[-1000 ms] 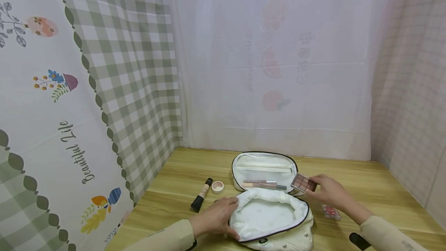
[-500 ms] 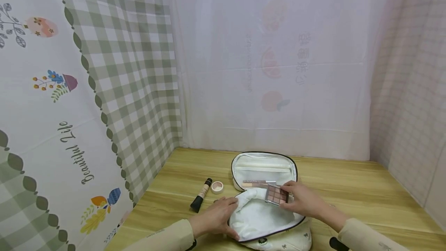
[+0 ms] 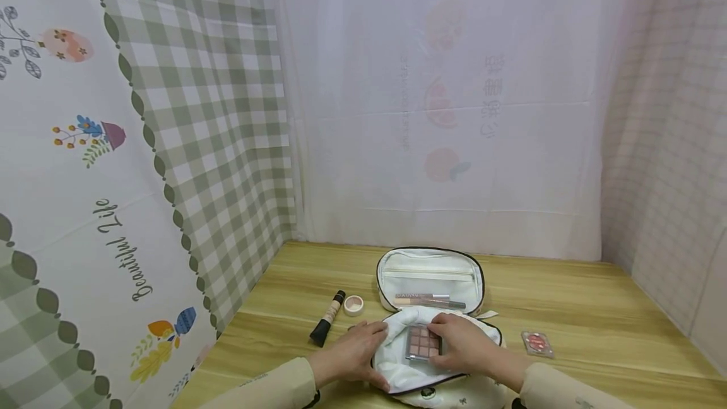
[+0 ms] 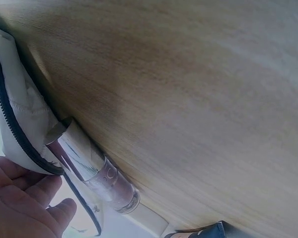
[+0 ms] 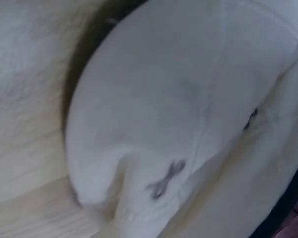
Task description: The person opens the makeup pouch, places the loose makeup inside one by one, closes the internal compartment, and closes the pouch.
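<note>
A cream makeup bag (image 3: 483, 391) with black zip edging lies unzipped, its lid (image 3: 431, 257) folded back. My right hand (image 3: 467, 344) pinches an eyeshadow palette (image 3: 421, 342) by its right side, over the white-lined opening. At the bag's left rim, my left hand (image 3: 353, 352) holds the edge between thumb and fingers. The left wrist view shows those fingers (image 4: 39, 191) at the zip. Bow-printed fabric of the bag (image 5: 154, 99) fills most of the right wrist view, where the right hand is hidden.
Slim makeup tubes (image 3: 430, 301) lie in the lid's clear pocket. Left of the bag are a black-capped foundation tube (image 3: 327, 319) and a small round pot (image 3: 353, 305). A glossy pink cylinder (image 4: 114, 186) lies beside the bag. A red-pink compact (image 3: 537, 344) sits at the right.
My right hand has carried the palette leftward and down from the bag's right side into its opening. The left hand has stayed at the rim.
</note>
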The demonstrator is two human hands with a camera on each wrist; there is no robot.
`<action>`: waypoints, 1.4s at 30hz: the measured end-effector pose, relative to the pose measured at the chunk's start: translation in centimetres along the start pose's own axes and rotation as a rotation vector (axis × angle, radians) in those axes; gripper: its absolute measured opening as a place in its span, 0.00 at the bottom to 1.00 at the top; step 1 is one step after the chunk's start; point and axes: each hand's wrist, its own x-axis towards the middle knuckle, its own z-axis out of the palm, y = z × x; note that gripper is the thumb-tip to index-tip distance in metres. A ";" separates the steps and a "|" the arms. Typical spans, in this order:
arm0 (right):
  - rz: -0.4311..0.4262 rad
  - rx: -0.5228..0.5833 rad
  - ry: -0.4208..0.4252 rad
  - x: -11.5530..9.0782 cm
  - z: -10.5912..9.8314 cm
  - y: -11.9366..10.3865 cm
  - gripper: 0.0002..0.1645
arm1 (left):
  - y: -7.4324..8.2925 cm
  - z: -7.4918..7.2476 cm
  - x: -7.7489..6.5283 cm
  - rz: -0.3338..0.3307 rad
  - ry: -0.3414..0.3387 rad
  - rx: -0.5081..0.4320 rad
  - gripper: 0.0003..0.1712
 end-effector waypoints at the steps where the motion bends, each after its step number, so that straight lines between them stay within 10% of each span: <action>1: -0.001 -0.012 0.000 0.1 0.2 -0.2 0.29 | 0.0 0.0 0.0 0.000 0.001 0.001 0.57; 30: 0.017 -0.157 -0.099 1.4 2.9 -2.2 0.27 | -0.1 0.2 0.1 -0.021 -0.030 -0.019 0.57; 42: -0.018 -0.150 -0.001 0.9 3.4 -2.7 0.15 | -0.1 0.2 0.2 -0.022 -0.032 -0.031 0.56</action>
